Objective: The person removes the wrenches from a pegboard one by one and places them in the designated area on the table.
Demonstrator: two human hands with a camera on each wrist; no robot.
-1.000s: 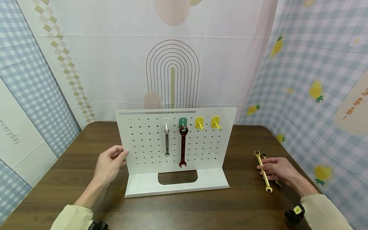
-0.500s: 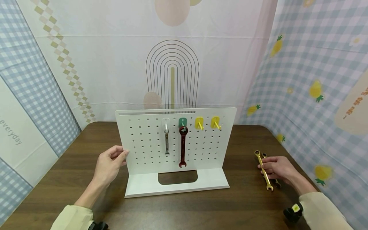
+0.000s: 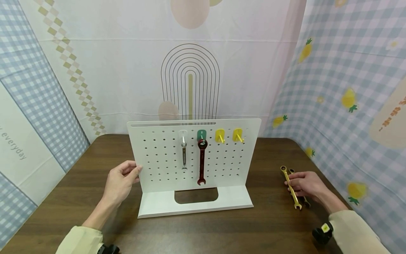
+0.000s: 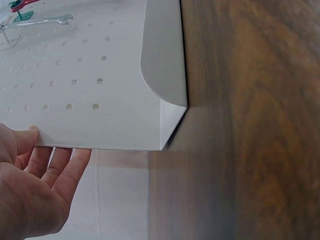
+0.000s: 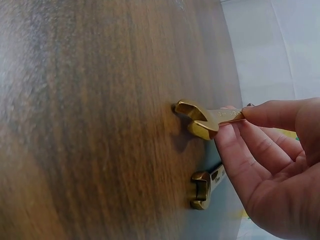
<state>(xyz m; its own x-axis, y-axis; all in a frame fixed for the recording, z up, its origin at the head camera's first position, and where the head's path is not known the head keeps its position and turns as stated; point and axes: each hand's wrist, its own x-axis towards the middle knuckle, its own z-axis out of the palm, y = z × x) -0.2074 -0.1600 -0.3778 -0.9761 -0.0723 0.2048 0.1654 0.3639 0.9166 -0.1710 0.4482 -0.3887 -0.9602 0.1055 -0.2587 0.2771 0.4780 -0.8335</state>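
A white pegboard stand point(image 3: 165, 169) stands upright on the table. My left hand point(image 3: 120, 183) pinches its left edge, thumb in front and fingers behind, as the left wrist view shows. A small silver wrench point(image 3: 184, 155) hangs on a white hook, and a dark red wrench point(image 3: 202, 162) on the green hook point(image 3: 201, 134) beside it. To the right of the board, my right hand point(image 3: 307, 185) pinches a gold wrench point(image 3: 291, 192) between thumb and fingers. A second gold wrench point(image 5: 202, 190) lies on the table beneath that hand, partly hidden by it in the head view.
Two yellow hooks point(image 3: 220, 136) at the upper right of the board carry nothing. The brown table point(image 3: 196, 233) reaches a patterned cloth point(image 3: 342, 106) on the right and a white cloth behind.
The right hand and its gold wrench have shifted very slightly up and away from me. My left hand keeps its place on the board's edge.
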